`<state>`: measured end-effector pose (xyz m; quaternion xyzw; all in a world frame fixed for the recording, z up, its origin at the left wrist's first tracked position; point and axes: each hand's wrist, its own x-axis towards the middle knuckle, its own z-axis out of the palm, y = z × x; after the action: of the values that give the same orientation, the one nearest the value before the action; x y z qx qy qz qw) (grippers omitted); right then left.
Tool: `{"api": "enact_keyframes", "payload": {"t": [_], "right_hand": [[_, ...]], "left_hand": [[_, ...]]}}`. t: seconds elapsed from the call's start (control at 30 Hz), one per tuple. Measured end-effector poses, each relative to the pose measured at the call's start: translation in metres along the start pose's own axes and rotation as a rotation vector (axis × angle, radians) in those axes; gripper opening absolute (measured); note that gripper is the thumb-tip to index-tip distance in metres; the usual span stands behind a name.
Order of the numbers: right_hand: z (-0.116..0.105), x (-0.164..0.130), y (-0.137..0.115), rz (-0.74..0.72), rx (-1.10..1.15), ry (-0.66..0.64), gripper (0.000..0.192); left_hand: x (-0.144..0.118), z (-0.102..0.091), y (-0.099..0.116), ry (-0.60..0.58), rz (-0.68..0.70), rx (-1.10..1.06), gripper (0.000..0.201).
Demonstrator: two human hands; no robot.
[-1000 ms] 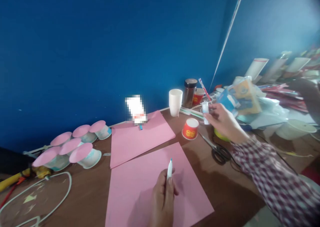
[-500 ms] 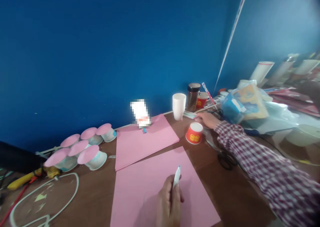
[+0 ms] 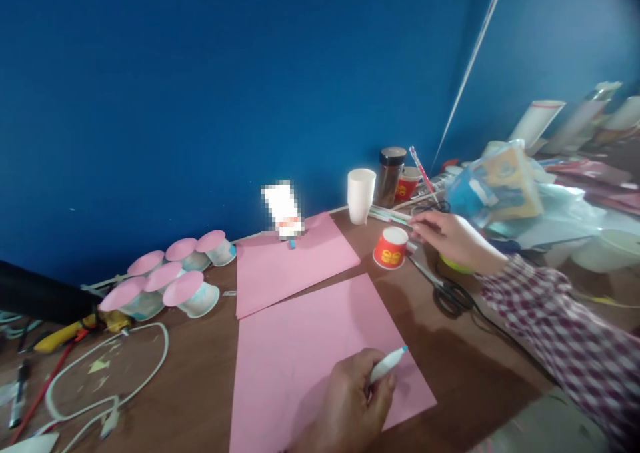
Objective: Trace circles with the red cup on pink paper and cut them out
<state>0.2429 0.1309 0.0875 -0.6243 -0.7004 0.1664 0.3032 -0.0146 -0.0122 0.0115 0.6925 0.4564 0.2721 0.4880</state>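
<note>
My left hand (image 3: 350, 403) is low in the middle of the view, closed around a white marker (image 3: 387, 365) with a blue tip that points right. It rests over the near pink paper sheet (image 3: 300, 346) on the brown table (image 3: 450, 373). My right hand (image 3: 450, 236), in a plaid sleeve, reaches out just right of a small red paper cup (image 3: 390, 248). Its fingers are spread and I see nothing in them. The fingertips are close to the cup's rim and to some straws or pens (image 3: 393, 216) lying behind it.
A second pink sheet (image 3: 290, 260) lies farther back. White cup (image 3: 361, 195) and dark-lidded jar (image 3: 391, 175) stand by the blue wall. Black scissors (image 3: 445, 293) lie under my right forearm. Several pink-topped cups (image 3: 175, 280) and a white cable (image 3: 125, 373) sit left. Packages (image 3: 495, 190) crowd the right.
My right hand held a small white item up, lowered it behind the red cup, and now hovers with nothing in it. My left hand turned the marker from upright to pointing right.
</note>
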Motion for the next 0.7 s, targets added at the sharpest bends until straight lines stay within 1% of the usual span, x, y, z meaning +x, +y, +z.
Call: {"api": "enact_keyframes", "payload": {"t": [0.1, 0.17, 0.27, 0.33, 0.4, 0.47, 0.57, 0.7], "right_hand": [[0.002, -0.036, 0.0, 0.025, 0.092, -0.071, 0.028], [0.008, -0.063, 0.001, 0.024, 0.098, -0.094, 0.026], [0.02, -0.097, 0.0, -0.023, -0.007, -0.149, 0.022], [0.024, -0.108, 0.0, -0.091, -0.109, -0.169, 0.021], [0.025, -0.107, 0.002, -0.115, -0.232, -0.137, 0.02], [0.024, -0.095, 0.007, -0.115, -0.364, -0.065, 0.019], [0.024, -0.072, 0.012, -0.149, -0.572, -0.065, 0.02], [0.03, -0.052, 0.013, -0.151, -0.641, -0.057, 0.024]], "left_hand": [[-0.002, 0.002, 0.001, -0.019, 0.048, 0.066, 0.015], [-0.003, 0.002, 0.002, -0.021, 0.064, 0.094, 0.014], [-0.004, 0.002, 0.004, -0.038, 0.093, 0.118, 0.013], [-0.003, 0.002, 0.004, -0.04, 0.122, 0.127, 0.014], [-0.003, 0.003, 0.004, -0.029, 0.144, 0.129, 0.015], [-0.003, 0.004, 0.003, -0.02, 0.157, 0.134, 0.016], [-0.005, 0.006, 0.001, -0.006, 0.18, 0.168, 0.015], [-0.01, 0.005, -0.001, -0.002, 0.23, 0.218, 0.012]]}}
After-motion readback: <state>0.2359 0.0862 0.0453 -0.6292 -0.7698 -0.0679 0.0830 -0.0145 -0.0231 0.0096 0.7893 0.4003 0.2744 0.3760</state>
